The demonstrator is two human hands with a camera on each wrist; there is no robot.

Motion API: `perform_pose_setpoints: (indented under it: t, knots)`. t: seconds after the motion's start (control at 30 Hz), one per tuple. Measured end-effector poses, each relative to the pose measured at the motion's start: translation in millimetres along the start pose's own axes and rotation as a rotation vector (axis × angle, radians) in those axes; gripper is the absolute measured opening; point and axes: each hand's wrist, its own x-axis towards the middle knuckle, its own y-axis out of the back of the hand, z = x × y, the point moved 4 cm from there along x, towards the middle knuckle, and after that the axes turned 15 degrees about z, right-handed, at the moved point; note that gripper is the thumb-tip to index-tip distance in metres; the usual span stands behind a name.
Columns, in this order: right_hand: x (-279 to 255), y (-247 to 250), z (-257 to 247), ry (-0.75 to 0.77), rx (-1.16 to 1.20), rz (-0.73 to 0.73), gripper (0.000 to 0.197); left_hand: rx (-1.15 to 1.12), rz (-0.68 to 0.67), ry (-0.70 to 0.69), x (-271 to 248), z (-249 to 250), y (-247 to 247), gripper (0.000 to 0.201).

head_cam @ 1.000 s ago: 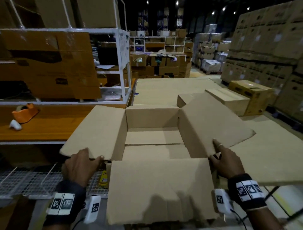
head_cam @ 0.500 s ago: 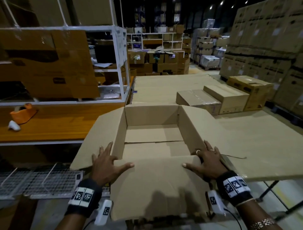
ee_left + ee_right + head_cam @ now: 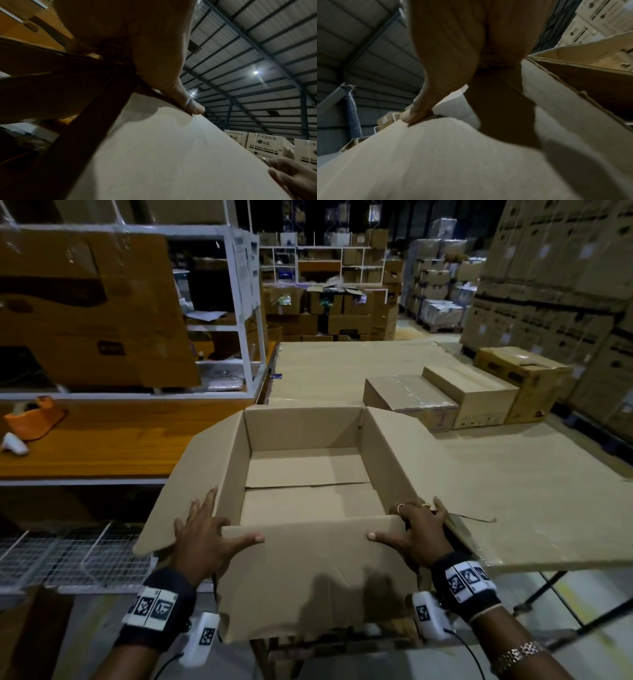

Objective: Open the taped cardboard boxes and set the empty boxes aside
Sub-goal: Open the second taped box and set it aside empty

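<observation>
Open box: sits at the near edge of the cardboard-covered table, all four top flaps folded outward, inside bare down to the bottom flaps.
Near flap: hangs down the front of the box toward the person, pale and smooth in both wrist views.
Left flap: slopes outward and down over the gap beside the orange bench.
Right flap: lies out over the table top.
Left hand: spread flat at the near left corner, fingers straight on the left flap, thumb stretched along the fold of the near flap; presses, grips nothing.
Right hand: at the near right corner, thumb laid flat on the near flap's fold, fingers bent over the right flap's base with rings showing; whether they clasp the edge or only rest on it cannot be told.
Closed boxes: a taped one and a plain one touching side by side on the table beyond the open box, a third printed carton just behind them.
Tape dispenser: orange, on the bench at far left, well apart from the hands.
White rack: stands on the bench, holding flattened cartons.
Background: tall stacks of cartons at right, some marked LG washing machine in the left wrist view.
</observation>
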Motion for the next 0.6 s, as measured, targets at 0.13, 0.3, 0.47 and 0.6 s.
perform_pose_setpoints:
  t: [0.13,0.3,0.47,0.6]
  knots:
    - [-9,3,1,0.082,0.011,-0.037,0.080,-0.125,0.025,-0.142,-6,22,17,0.090]
    - [-15,30,12,0.066,0.176,0.100,0.072,-0.296,0.120,-0.494,-22,111,29,0.046]
    - [-17,86,66,-0.014,0.282,0.225,0.055,-0.474,0.159,-0.634,-25,247,24,0.048]
    - [-31,128,141,-0.078,0.357,0.287,0.050,-0.619,0.153,-0.683,-31,354,0,0.048]
